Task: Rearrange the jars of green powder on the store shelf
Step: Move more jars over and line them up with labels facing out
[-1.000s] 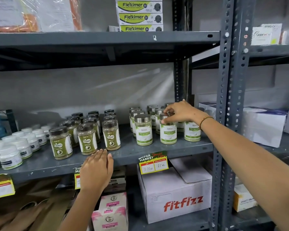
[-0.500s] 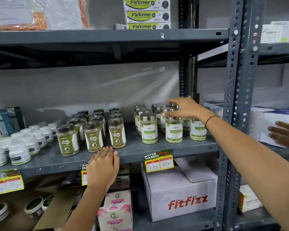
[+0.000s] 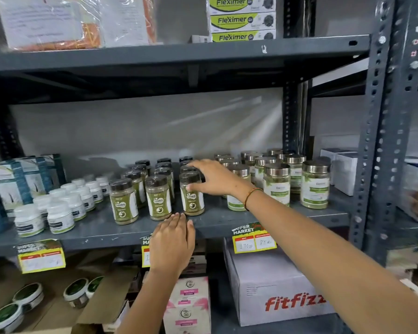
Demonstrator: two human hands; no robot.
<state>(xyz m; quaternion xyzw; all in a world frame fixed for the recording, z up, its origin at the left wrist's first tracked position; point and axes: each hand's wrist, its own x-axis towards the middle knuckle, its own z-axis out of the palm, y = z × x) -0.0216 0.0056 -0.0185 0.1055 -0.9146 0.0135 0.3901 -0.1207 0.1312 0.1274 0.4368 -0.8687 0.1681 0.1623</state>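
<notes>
Head cam: the person's right hand [image 3: 217,177] reaches across to the dark-lidded jars [image 3: 159,189] of green powder, in rows mid-shelf. Fingers [image 3: 198,165] spread apart, draped over the lids of the right-hand row; the thumb touches the label of the front jar [image 3: 191,196], not really clamped on it. Left hand [image 3: 171,242] lies flat, fingers together, on the shelf's front edge [image 3: 101,235] just below that front row. Silver-lidded jars [image 3: 287,179] sit toward the shelf's right end.
</notes>
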